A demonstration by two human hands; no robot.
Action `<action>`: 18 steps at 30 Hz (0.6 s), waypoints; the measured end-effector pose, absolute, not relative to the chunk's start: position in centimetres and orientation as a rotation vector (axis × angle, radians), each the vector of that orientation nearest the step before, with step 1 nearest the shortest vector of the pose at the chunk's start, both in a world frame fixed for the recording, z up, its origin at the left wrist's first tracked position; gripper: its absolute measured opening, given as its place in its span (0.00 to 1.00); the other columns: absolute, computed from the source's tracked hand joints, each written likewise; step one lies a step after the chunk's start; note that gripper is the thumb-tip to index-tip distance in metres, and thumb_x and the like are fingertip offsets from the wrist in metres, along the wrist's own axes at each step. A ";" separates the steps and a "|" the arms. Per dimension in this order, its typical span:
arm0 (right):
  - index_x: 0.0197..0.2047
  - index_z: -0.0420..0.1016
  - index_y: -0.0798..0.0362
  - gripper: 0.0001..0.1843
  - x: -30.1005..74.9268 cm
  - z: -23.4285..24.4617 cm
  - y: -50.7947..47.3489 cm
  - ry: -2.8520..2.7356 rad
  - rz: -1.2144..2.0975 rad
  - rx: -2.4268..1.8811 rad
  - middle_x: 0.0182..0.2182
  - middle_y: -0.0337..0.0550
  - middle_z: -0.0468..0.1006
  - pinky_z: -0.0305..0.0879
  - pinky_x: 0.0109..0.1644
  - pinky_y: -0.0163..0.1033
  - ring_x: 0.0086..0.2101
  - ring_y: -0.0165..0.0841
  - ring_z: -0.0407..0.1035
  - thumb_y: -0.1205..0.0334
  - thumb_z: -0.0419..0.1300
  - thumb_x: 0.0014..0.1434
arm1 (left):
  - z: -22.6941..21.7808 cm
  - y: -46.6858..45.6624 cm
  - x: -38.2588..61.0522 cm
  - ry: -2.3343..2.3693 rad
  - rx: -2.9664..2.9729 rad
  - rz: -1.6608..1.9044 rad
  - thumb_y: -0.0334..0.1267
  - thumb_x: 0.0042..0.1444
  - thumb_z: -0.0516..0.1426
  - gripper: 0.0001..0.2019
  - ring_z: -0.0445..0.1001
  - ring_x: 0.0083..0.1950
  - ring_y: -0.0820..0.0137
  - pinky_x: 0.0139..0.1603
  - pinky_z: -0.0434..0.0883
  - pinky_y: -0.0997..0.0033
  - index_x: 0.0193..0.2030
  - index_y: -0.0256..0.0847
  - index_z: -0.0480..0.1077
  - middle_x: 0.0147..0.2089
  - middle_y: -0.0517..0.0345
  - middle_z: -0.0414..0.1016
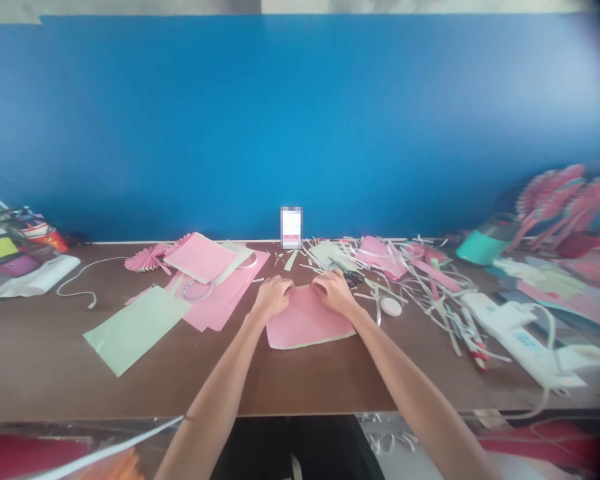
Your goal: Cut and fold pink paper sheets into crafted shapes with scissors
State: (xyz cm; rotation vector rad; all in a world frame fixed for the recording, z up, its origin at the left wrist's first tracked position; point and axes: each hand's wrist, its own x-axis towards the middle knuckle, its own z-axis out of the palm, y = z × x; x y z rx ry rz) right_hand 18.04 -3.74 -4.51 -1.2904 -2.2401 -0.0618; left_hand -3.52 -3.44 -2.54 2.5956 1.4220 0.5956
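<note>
A pink paper sheet [306,325] lies on the brown table [300,380] in front of me. My left hand [273,295] rests on its far left corner with the fingers curled and pinching the edge. My right hand [334,291] grips the far right corner the same way. Both hands sit close together along the sheet's far edge, which looks folded over.
Pink sheets [215,287] and a pale green sheet [135,327] lie to the left, with a folded pink fan [147,257]. Paper strips [420,287], a white oval object [391,306] and a glue gun [520,340] clutter the right. A blue wall [300,127] stands behind.
</note>
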 end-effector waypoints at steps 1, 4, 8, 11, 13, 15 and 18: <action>0.32 0.74 0.51 0.11 18.1 -4.5 -3.7 -2.249 -0.059 -1.294 0.30 0.41 0.78 0.49 0.50 0.42 0.38 0.35 0.66 0.66 0.52 0.62 | -2.5 -3.5 -3.5 1.423 2.581 0.591 0.36 0.60 0.50 0.10 0.71 0.42 0.65 0.44 0.65 0.66 0.33 0.44 0.71 0.35 0.56 0.75; 0.33 0.74 0.51 0.10 18.2 -4.6 -3.7 -2.273 -0.066 -1.305 0.31 0.42 0.78 0.49 0.50 0.42 0.38 0.34 0.67 0.66 0.52 0.61 | -2.5 -3.5 -3.5 1.418 2.560 0.578 0.35 0.59 0.50 0.09 0.71 0.42 0.65 0.44 0.66 0.66 0.34 0.44 0.72 0.35 0.56 0.76; 0.34 0.73 0.52 0.11 18.0 -4.7 -3.8 -2.310 -0.122 -1.297 0.31 0.42 0.78 0.49 0.50 0.42 0.38 0.35 0.66 0.65 0.50 0.63 | -2.6 -3.6 -3.6 1.392 2.576 0.571 0.34 0.58 0.50 0.09 0.71 0.41 0.65 0.41 0.66 0.68 0.33 0.44 0.72 0.36 0.57 0.76; 0.34 0.72 0.52 0.11 17.7 -4.6 -3.9 -2.328 -0.164 -1.284 0.33 0.43 0.78 0.50 0.50 0.42 0.39 0.36 0.66 0.63 0.49 0.65 | -2.6 -3.8 -3.8 1.383 2.601 0.567 0.34 0.58 0.50 0.09 0.71 0.42 0.65 0.41 0.66 0.69 0.34 0.44 0.71 0.36 0.57 0.75; 0.35 0.71 0.52 0.12 17.5 -4.4 -4.0 -2.339 -0.151 -1.266 0.34 0.44 0.78 0.50 0.50 0.42 0.39 0.36 0.66 0.62 0.49 0.66 | -2.5 -3.8 -3.8 1.386 2.621 0.572 0.34 0.59 0.50 0.09 0.71 0.42 0.66 0.41 0.65 0.69 0.35 0.43 0.71 0.37 0.56 0.75; 0.35 0.72 0.53 0.12 17.4 -4.3 -4.1 -2.363 -0.115 -1.239 0.33 0.43 0.77 0.51 0.49 0.41 0.39 0.35 0.66 0.62 0.49 0.66 | -2.4 -4.0 -3.7 1.390 2.641 0.575 0.36 0.61 0.49 0.09 0.72 0.42 0.66 0.40 0.65 0.69 0.35 0.43 0.70 0.37 0.55 0.74; 0.35 0.72 0.53 0.12 17.2 -4.3 -4.1 -2.386 -0.075 -1.224 0.32 0.44 0.77 0.52 0.48 0.41 0.38 0.35 0.67 0.64 0.49 0.65 | -2.3 -4.1 -3.4 1.415 2.647 0.552 0.41 0.63 0.48 0.11 0.72 0.40 0.66 0.38 0.64 0.69 0.34 0.42 0.69 0.36 0.55 0.74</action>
